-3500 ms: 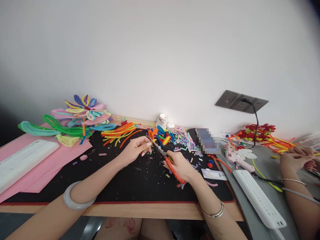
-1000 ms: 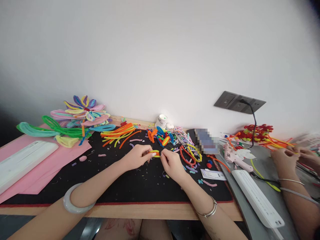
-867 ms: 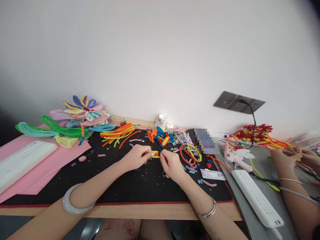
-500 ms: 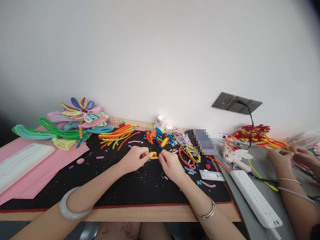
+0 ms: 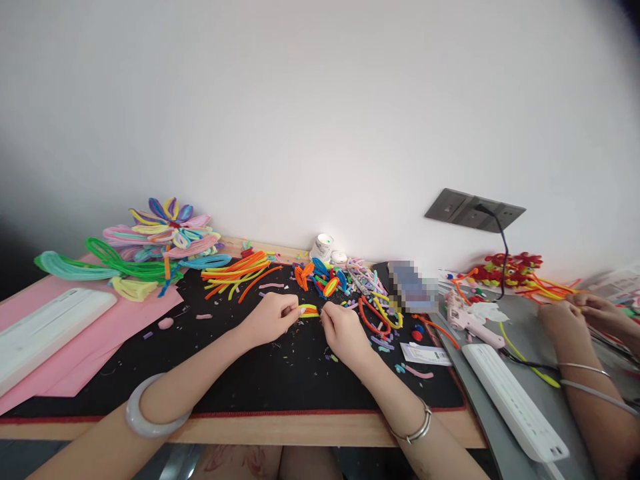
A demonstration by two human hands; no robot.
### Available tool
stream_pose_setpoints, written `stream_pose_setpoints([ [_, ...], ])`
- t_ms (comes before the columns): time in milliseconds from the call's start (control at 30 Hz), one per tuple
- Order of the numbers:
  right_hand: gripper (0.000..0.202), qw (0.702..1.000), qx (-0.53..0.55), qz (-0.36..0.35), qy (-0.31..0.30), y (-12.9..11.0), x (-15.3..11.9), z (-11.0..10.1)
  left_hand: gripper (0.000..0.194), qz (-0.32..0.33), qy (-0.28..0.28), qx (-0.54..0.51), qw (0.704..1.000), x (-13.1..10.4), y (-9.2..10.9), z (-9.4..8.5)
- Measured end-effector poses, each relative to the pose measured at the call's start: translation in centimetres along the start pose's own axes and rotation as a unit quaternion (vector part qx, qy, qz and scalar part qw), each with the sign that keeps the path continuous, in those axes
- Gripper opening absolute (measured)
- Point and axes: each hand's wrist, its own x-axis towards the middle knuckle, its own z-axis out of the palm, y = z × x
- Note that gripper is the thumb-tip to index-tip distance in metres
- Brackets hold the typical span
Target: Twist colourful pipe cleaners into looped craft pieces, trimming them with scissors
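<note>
Between my two hands a small loop of yellow and orange pipe cleaner (image 5: 311,311) is stretched level above the black mat (image 5: 280,383). My left hand (image 5: 273,319) pinches its left end between thumb and fingers. On the right end, my right hand (image 5: 345,328) is closed in a like pinch. Just behind them lie finished-looking loops of orange, blue and yellow pipe cleaner (image 5: 320,277). Loose orange and yellow pipe cleaners (image 5: 239,272) are heaped to the left. A red bent pipe cleaner (image 5: 373,317) rests right of my right hand.
Pipe-cleaner flowers (image 5: 173,227) and a white power strip (image 5: 55,333) on pink sheets stand left. A paper cup (image 5: 323,247) is by the wall. Rightward are a phone (image 5: 413,287), a glue gun (image 5: 473,323), another white strip (image 5: 515,400) and a co-worker's hands (image 5: 570,320).
The view has shifted slightly, so the things at left appear a little further right. Both my hands keep their pinch on the loop, which shows slightly more between them.
</note>
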Motion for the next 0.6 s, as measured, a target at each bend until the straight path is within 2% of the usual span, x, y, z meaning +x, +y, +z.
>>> stream_pose_setpoints([
  [100,0.024,1.0,0.016,0.023,0.002,0.3,0.6,-0.2,0.032,-0.017,0.003,0.007,1.0,0.2,-0.5,-1.0],
  [133,0.026,0.999,0.026,0.034,0.009,0.6,0.8,-0.3,0.031,-0.031,0.033,0.038,0.998,0.3,-0.9,-1.6],
  [200,0.028,0.996,0.045,0.066,0.037,1.4,1.5,-0.5,0.029,-0.09,0.149,0.139,0.975,0.6,-1.8,-3.0],
  [267,0.031,0.991,0.038,0.104,0.07,2.2,2.4,-0.8,0.019,-0.141,0.209,0.225,0.941,0.8,-3.0,-4.3],
  [300,0.033,0.99,0.025,0.114,0.079,2.5,2.9,-0.8,0.016,-0.155,0.219,0.256,0.929,0.8,-3.6,-4.9],
  [367,0.034,0.987,-0.005,0.134,0.092,2.9,3.8,-0.8,0.016,-0.172,0.214,0.302,0.913,0.9,-4.7,-5.6],
  [467,0.036,0.983,-0.061,0.151,0.079,3.0,4.8,-0.5,0.019,-0.182,0.192,0.332,0.905,1.0,-5.8,-6.0],
  [600,0.037,0.984,-0.105,0.132,0.057,3.1,4.7,-0.1,0.023,-0.184,0.169,0.353,0.902,1.0,-6.4,-6.0],
])
